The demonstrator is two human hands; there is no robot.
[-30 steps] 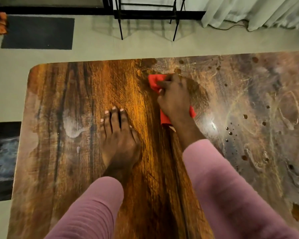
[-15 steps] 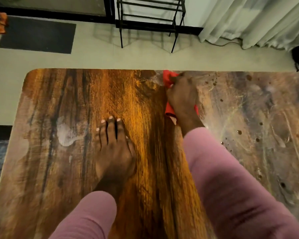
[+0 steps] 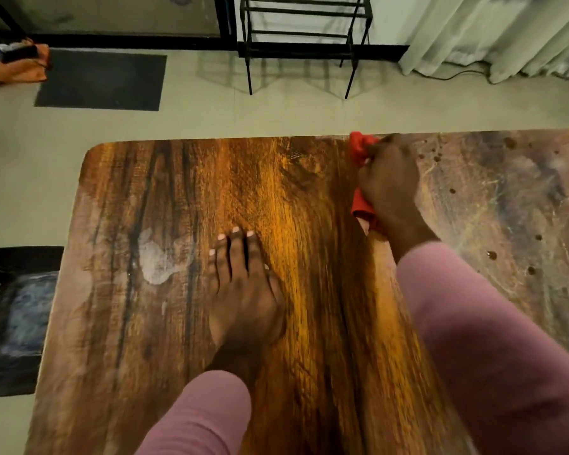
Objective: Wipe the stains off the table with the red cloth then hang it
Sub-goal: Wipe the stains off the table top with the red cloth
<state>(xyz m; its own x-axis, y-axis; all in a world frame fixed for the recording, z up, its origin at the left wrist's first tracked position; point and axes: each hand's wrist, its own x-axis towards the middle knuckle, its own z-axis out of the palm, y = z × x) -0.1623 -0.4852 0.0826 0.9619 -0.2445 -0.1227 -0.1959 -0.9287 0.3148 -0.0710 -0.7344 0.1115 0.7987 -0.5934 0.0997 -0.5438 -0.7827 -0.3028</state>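
Two hands are on the brown wood-grain table (image 3: pixel 178 339). The right hand (image 3: pixel 388 185), in a pink sleeve, is at the far edge, right of the middle. Its fingers are curled over the bunched red cloth (image 3: pixel 358 151) and press it to the top. Red shows beyond the fingertips at the very edge and again under the heel of the hand. The left hand (image 3: pixel 243 290) lies flat near the middle, fingers straight and close together, holding nothing; it looks to be bracing the body.

The step in hand is the wiping, and it seems well short of done. The wood left of the cloth looks glossy and clean, while the part toward the right edge is dull, streaked and dotted with dark round spots (image 3: pixel 491 255). A good stroke would draw the cloth from the far edge toward the near one under steady pressure, then shift rightward with some overlap so no strip is missed. Spreading the cloth flatter would cover more, and the dried-looking drops may want a short rub. A pale whitish smear (image 3: pixel 155 261) just left of the left hand's fingers may need a pass too, though I cannot tell whether it is stain or wear.

Beyond the far edge, on the pale floor, stands a black metal rack (image 3: pixel 303 34), a likely place to hang the cloth. Also there are a dark rectangular mat (image 3: pixel 99 80), a heap of orange fabric (image 3: pixel 14 67), and pale curtains (image 3: pixel 490 34) with a dark cable (image 3: pixel 454 73) below them.
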